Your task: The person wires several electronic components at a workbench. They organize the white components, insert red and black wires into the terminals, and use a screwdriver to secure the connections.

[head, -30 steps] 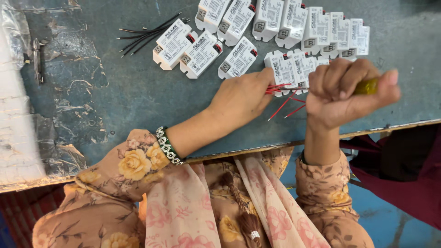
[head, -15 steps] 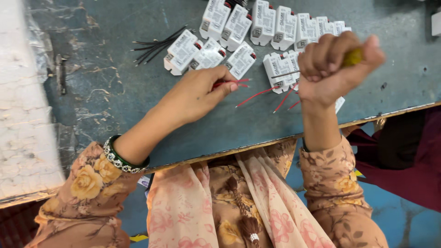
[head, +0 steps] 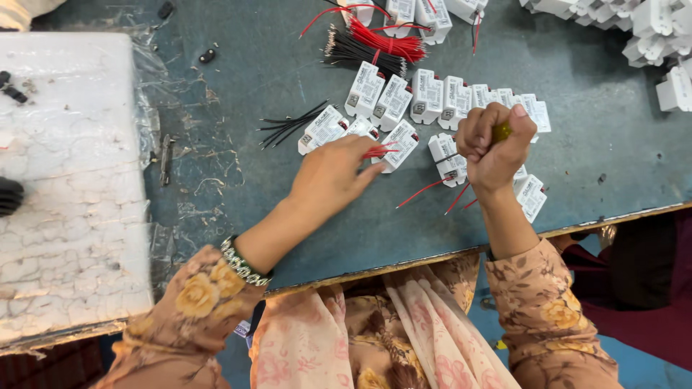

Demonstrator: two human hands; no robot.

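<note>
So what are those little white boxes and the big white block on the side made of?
The little white boxes look like hard, smooth plastic: crisp moulded edges, slight sheen. The big white block seems to be foam, wrapped in clear film; its surface is matt and cracked all over, though it is hard to be sure.

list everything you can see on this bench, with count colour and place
small white plastic boxes: over a dozen, white, mid-bench in rows
white plastic parts heap: many, white, top right corner
red wire bundle: one, red, top centre
black wire bundle: one, black, just left of the red bundle
loose black wires: several, black, left of the boxes
loose red wires: a few, red, under the right hand
blue-grey worn bench top: one
cracked white slab: one, white, left edge
left hand: pinching red wire ends at a box
right hand: fisted round a yellow-green handled tool
</note>
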